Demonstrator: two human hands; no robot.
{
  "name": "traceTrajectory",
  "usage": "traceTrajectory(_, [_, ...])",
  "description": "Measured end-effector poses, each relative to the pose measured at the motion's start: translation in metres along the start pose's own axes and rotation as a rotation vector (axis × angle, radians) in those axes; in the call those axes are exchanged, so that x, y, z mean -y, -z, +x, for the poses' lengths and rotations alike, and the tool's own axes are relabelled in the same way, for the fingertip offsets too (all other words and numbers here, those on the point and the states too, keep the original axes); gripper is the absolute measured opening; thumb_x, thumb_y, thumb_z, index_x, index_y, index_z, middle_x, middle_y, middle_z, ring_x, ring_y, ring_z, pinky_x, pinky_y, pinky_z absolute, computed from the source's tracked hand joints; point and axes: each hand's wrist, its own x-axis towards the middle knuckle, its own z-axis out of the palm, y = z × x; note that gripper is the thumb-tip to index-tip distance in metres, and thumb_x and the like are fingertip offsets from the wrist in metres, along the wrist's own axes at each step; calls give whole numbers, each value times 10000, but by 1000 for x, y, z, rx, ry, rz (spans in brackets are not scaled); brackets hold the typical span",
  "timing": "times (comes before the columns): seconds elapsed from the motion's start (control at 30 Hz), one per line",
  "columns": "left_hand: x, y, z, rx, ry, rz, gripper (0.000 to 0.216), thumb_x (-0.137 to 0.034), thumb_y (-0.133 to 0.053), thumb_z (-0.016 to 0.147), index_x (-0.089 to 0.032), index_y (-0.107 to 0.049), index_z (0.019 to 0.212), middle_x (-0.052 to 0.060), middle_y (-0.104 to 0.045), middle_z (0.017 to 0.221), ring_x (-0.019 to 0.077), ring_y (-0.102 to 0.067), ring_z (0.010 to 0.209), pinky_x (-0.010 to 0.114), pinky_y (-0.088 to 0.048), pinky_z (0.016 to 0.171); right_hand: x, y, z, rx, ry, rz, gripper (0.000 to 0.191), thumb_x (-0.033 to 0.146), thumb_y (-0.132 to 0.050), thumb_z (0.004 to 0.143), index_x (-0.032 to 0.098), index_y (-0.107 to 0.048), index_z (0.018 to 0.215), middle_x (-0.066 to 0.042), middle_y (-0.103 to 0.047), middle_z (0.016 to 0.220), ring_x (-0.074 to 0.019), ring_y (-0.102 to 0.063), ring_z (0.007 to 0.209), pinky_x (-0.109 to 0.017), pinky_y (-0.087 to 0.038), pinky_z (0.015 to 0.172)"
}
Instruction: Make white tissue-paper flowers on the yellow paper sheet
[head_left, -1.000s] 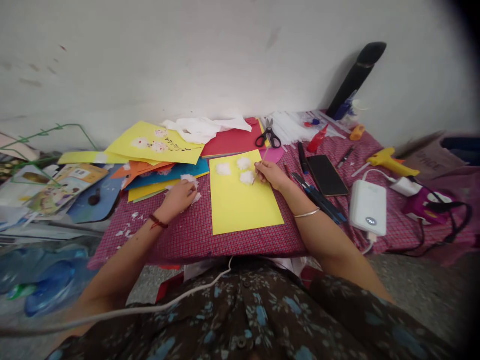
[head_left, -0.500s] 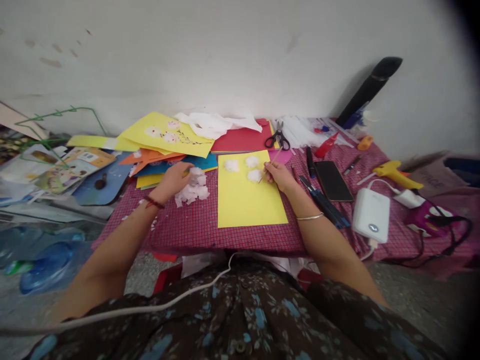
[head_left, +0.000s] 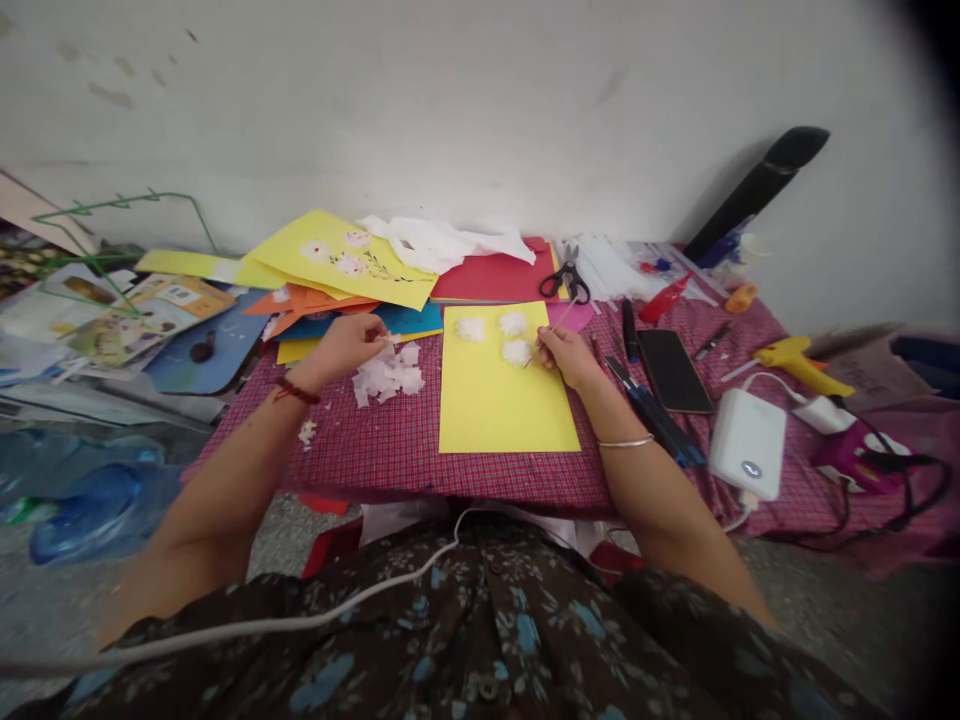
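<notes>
A yellow sheet of paper [head_left: 506,400] lies on the red checked cloth [head_left: 390,450] in front of me, with three white tissue tufts [head_left: 514,324] near its far edge. My right hand [head_left: 564,352] pinches a thin stick [head_left: 566,314] whose lower end rests by the nearest tuft. My left hand [head_left: 346,343] is left of the sheet, fingers pinched on a small white tissue piece at the top of a pile of tissue pieces [head_left: 390,375].
Stacked coloured papers [head_left: 352,290] and crumpled white tissue [head_left: 442,240] lie behind. Scissors [head_left: 566,280], markers [head_left: 628,330], a phone [head_left: 673,370], a white power bank [head_left: 746,443], a yellow glue gun [head_left: 799,358] and cables sit to the right. Books and plastic bottles lie at left.
My left hand lifted off the tissue pile and moved slightly back, uncovering the loose pieces and pinching one. My right hand stays by the tufts with the stick. The view has shifted.
</notes>
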Motion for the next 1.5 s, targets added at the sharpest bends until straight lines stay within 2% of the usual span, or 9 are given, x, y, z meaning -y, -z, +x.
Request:
traceTrajectory(0.2, [0, 5, -42, 47, -10, -87, 243, -361, -530, 821, -167, -661, 884, 50, -673, 827, 183, -604, 729, 295, -463, 685, -3, 2, 1, 4, 30, -24, 384, 528, -647, 844, 191, -560, 681, 46, -501, 411, -67, -416, 348, -188, -300, 376])
traceTrajectory(0.47, [28, -31, -79, -93, -5, -144, 913, -518, -702, 766, -158, -307, 1506, 190, -344, 1565, 346, -315, 1446, 509, -278, 1179, -10, 4, 2, -1, 48, -41, 397, 557, -665, 812, 189, -576, 694, 45, -518, 438, -68, -427, 361, -196, -318, 389])
traceTrajectory(0.67, [39, -57, -71, -307, 278, -519, 568, -480, -365, 978, -169, -344, 1453, 183, -400, 1525, 261, -444, 1374, 444, -407, 1111, -10, 4, 1, -19, 52, -19, 382, 531, -688, 801, 185, -576, 685, 44, -524, 443, -65, -434, 352, -195, -323, 382])
traceTrajectory(0.87, [34, -74, -42, -394, 422, -911, 451, -521, -441, 909, -166, -541, 1170, 119, -638, 1155, 194, -639, 1012, 340, -540, 877, -7, 3, -1, -11, 45, -32, 381, 528, -676, 803, 180, -571, 686, 48, -528, 441, -59, -435, 355, -183, -323, 388])
traceTrajectory(0.97, [23, -74, -39, -333, 334, -812, 451, -521, -444, 896, -156, -593, 1116, 93, -668, 1050, 212, -639, 955, 367, -529, 863, -5, 2, -1, -9, 27, -41, 366, 506, -649, 826, 176, -570, 688, 51, -522, 434, -56, -437, 355, -176, -314, 387])
traceTrajectory(1.1, [2, -57, -54, -199, 57, -156, 408, -418, -461, 914, -155, -630, 1176, 163, -633, 1240, 332, -553, 1194, 541, -388, 1053, -2, 0, -1, -10, -7, -45, 343, 480, -616, 860, 184, -555, 697, 56, -520, 430, -61, -439, 354, -178, -315, 388])
traceTrajectory(1.23, [-30, -34, -67, -317, -37, 268, 351, -357, -519, 921, -184, -639, 1201, 190, -521, 1413, 412, -419, 1338, 681, -135, 1128, 0, -1, -2, 10, -1, -37, 331, 452, -610, 873, 183, -550, 692, 59, -514, 421, -62, -434, 352, -178, -324, 395])
traceTrajectory(1.33, [-65, -31, -61, -372, -215, 234, 258, -327, -513, 935, -155, -671, 1044, 173, -604, 1284, 356, -515, 1229, 599, -268, 1102, 1, -1, -2, 9, 4, -19, 315, 429, -615, 875, 179, -552, 695, 66, -507, 417, -59, -429, 353, -172, -322, 395])
traceTrajectory(1.5, [-129, -68, -36, -26, -666, 172, 204, -222, -477, 951, -143, -621, 830, 92, -656, 828, 215, -607, 790, 336, -463, 717, 1, 0, -1, -3, -33, 32, 307, 400, -599, 891, 185, -537, 681, 74, -485, 401, -58, -409, 331, -175, -308, 371])
